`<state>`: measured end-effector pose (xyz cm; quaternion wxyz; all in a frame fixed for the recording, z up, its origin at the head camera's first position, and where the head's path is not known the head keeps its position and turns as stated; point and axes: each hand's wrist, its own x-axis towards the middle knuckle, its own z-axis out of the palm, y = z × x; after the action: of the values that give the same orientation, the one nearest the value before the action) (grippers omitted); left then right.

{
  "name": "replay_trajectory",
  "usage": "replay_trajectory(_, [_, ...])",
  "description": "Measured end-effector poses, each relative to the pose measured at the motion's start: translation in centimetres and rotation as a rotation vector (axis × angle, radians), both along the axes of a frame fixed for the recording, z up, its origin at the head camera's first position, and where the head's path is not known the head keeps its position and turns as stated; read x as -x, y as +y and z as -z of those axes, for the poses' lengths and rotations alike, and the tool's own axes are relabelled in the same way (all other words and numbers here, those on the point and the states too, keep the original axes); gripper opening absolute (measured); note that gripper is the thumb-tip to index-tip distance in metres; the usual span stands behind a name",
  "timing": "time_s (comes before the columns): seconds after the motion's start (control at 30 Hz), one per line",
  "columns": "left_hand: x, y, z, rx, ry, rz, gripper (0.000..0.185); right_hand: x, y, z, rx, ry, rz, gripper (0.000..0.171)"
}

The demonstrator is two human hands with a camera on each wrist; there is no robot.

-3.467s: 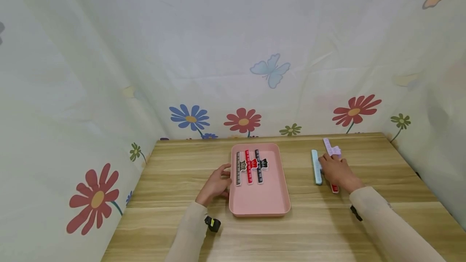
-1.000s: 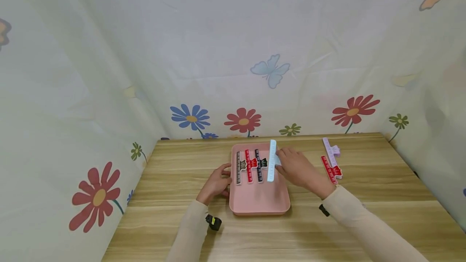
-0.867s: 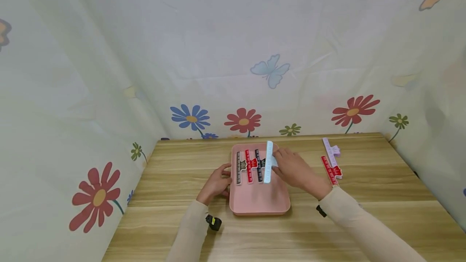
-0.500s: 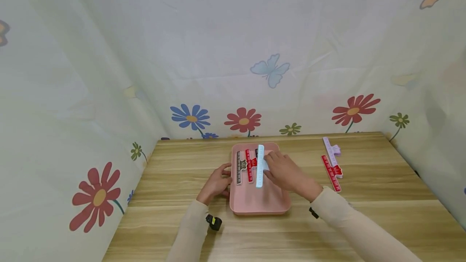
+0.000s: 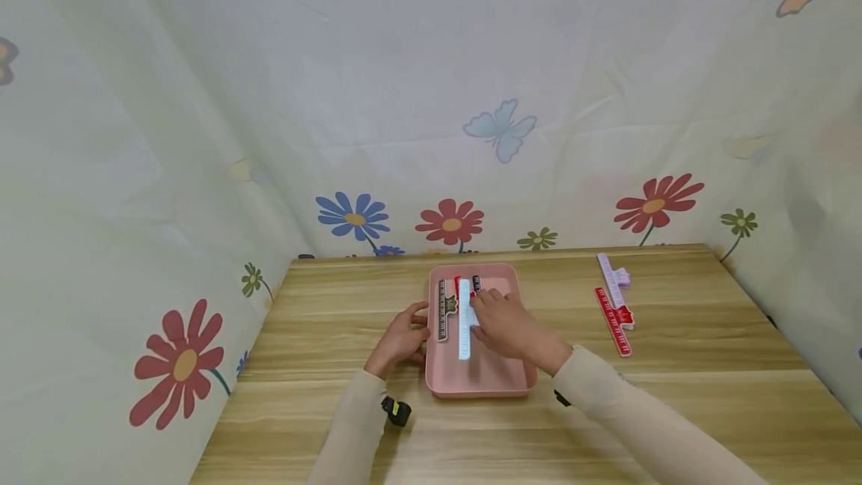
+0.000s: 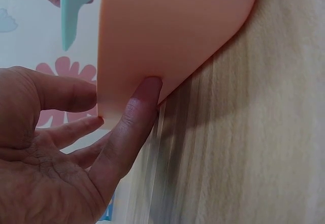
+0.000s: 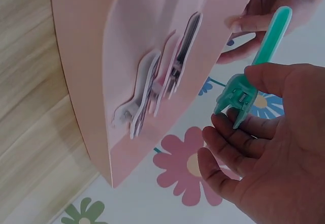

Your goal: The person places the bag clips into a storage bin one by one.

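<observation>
Above the pink tray (image 5: 481,389), my right hand (image 5: 508,326) pinches a light blue long clip (image 5: 464,320) by its handle. In the right wrist view the clip (image 7: 273,35) looks green, with a small spring in its handle, and it is raised clear of the tray. From the head, it covers most of a red clip (image 5: 458,284) and sits beside a dark grey clip (image 5: 442,313). A black clip (image 5: 477,283) is mostly hidden behind the right hand. My left hand (image 5: 399,339) touches the tray's left side, its extended fingers (image 6: 144,94) against the outer wall.
To the right on the wooden table (image 5: 323,305) lie a lilac clip (image 5: 609,275) and another red clip (image 5: 614,324), meeting end to side. A flower-printed curtain (image 5: 404,96) hangs behind the table and along its sides.
My right hand has picked the light blue clip off the table at the right and carried it left over the tray, past the black clip. The left hand stays at the tray.
</observation>
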<state>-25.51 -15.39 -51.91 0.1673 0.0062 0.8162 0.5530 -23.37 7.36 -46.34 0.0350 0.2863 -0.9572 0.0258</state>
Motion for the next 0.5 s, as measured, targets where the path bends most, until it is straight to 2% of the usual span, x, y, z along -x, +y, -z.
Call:
replay_trajectory(0.23, [0.0, 0.0, -0.2, 0.014, -0.011, 0.005, 0.060, -0.3, -1.3, 0.1, -0.043, -0.046, 0.008, 0.051])
replay_trajectory(0.5, [0.0, -0.1, -0.3, 0.005, 0.002, 0.015, 0.060, -0.3, -2.4, 0.4, -0.063, -0.021, -0.020, 0.044])
